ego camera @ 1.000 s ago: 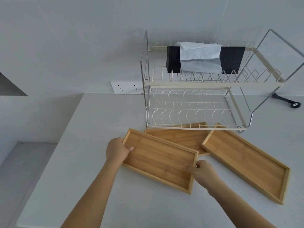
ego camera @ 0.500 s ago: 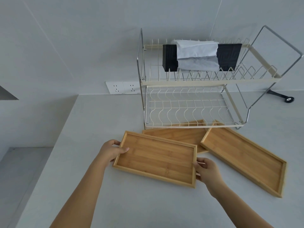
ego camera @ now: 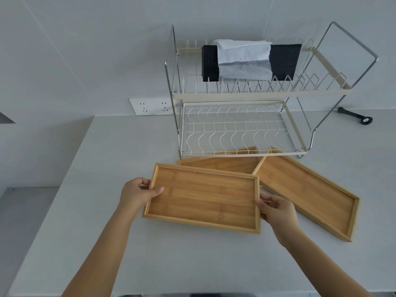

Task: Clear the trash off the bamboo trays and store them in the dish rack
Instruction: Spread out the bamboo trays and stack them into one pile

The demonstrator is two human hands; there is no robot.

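I hold a bamboo tray [ego camera: 203,197] by its two short ends, a little above the white counter. My left hand [ego camera: 137,195] grips the left end with the thumb over the rim. My right hand [ego camera: 276,209] grips the right end. No trash shows on it. A second bamboo tray [ego camera: 227,162] lies behind it, partly under the dish rack [ego camera: 240,95]. A third bamboo tray [ego camera: 308,192] lies slanted on the right. The two-tier wire rack stands at the back, and its lower tier [ego camera: 235,133] holds nothing.
The rack's upper tier carries a black box [ego camera: 284,61] with white tissue [ego camera: 244,58] draped over it. A double wall socket [ego camera: 151,106] sits left of the rack. A black tool [ego camera: 355,115] lies at the far right. The counter's left edge [ego camera: 53,204] drops to a lower surface.
Both hands have lifted the near tray off the counter and turned it from slanted to nearly square with me. The other two trays have not moved.
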